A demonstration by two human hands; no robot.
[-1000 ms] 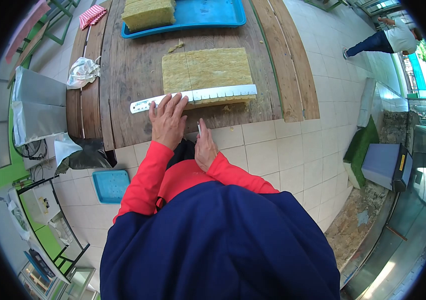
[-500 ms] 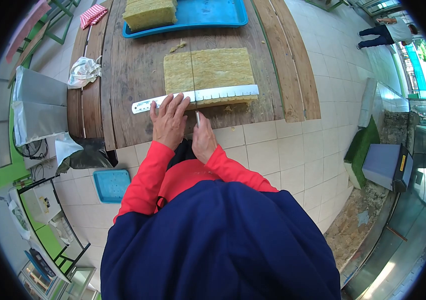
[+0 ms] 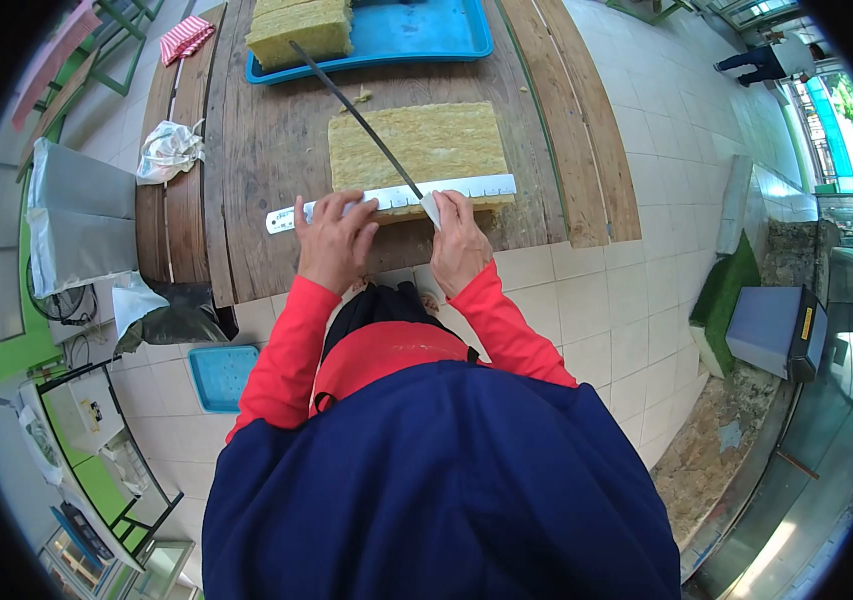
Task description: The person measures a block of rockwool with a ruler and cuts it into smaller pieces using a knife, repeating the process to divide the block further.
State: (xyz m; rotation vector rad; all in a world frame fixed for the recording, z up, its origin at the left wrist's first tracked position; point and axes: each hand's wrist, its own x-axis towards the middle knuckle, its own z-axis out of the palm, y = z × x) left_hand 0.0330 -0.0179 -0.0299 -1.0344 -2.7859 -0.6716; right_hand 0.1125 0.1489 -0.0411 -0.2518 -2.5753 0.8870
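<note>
A yellowish fibrous slab [image 3: 416, 140] lies flat on the wooden table [image 3: 266, 130]. Along its near edge rests a white ruler [image 3: 481, 186] with dark marks. My left hand [image 3: 333, 235] is at the ruler's left part, its fingers bent over the ruler and the slab's near left corner. My right hand [image 3: 461, 240] is closed around the pale handle of a long thin blade [image 3: 361, 122]. The blade slants up and left across the slab, its tip near a thicker yellowish block [image 3: 301, 40].
The block sits in a blue tray [image 3: 421, 45] at the table's far side. A crumpled white bag [image 3: 170, 150] and a striped cloth [image 3: 186, 40] lie at the left. Another blue tray [image 3: 223, 378] is on the floor. A person [image 3: 776, 60] is at the far right.
My right hand has moved right with the blade, which now slants left instead of pointing straight ahead. My left hand has shifted slightly, its fingers more bent. The person at the far right has moved slightly.
</note>
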